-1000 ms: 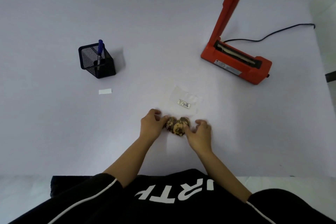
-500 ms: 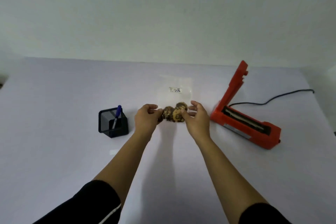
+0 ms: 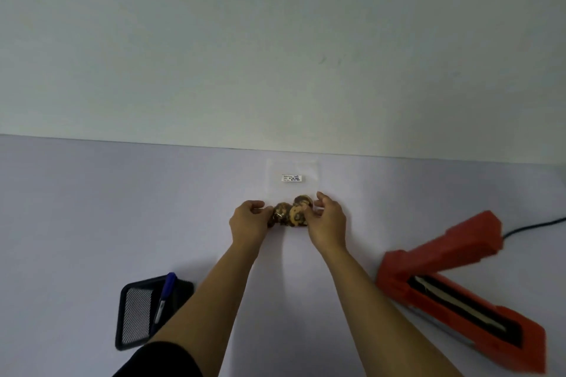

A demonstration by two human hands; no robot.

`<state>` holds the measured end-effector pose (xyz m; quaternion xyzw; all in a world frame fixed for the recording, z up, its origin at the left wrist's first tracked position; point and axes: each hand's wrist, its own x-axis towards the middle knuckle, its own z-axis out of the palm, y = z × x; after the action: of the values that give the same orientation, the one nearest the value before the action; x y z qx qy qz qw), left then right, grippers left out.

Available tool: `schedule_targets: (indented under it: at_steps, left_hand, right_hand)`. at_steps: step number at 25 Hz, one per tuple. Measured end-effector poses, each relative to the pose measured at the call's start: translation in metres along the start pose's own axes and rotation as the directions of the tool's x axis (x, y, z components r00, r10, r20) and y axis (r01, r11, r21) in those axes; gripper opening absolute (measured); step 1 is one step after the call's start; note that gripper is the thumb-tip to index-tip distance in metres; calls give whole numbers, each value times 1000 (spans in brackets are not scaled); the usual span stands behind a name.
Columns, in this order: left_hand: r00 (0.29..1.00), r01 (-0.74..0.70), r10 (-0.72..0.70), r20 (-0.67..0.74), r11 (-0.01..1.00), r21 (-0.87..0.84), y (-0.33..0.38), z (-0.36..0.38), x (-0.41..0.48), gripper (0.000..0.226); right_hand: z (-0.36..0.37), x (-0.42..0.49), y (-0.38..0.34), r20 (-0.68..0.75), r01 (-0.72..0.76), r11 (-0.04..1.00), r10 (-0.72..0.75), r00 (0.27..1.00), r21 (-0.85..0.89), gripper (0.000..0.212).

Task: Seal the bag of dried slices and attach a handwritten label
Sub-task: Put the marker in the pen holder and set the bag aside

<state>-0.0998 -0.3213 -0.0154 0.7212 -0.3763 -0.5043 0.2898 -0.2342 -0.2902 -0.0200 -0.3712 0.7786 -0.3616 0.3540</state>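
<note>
Clear bag (image 3: 292,193) centre frame, long axis vertical, mouth probably up, slices (image 3: 291,215) bunched at bottom; left hand (image 3: 248,222) and right hand (image 3: 327,220) pinch its lower corners.

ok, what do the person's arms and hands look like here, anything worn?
Left hand and right hand are bare: no gloves, rings or watch visible. Forearms uncovered. A black fabric sleeve starts near the left elbow; no right sleeve in view.
</note>
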Motion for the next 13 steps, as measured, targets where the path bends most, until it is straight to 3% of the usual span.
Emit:
schedule_targets:
  at_steps: [7,13]
  left_hand:
    - [994,-107,111,-14,982,152,0,19,37,33]
    - [977,-207,212,15,933,295,6,14,22,46]
  right_hand:
    - [15,38,12,-13,0,998,-1,1000,-61,49]
    - [5,30,8,26,29,975,-24,999,-219,57]
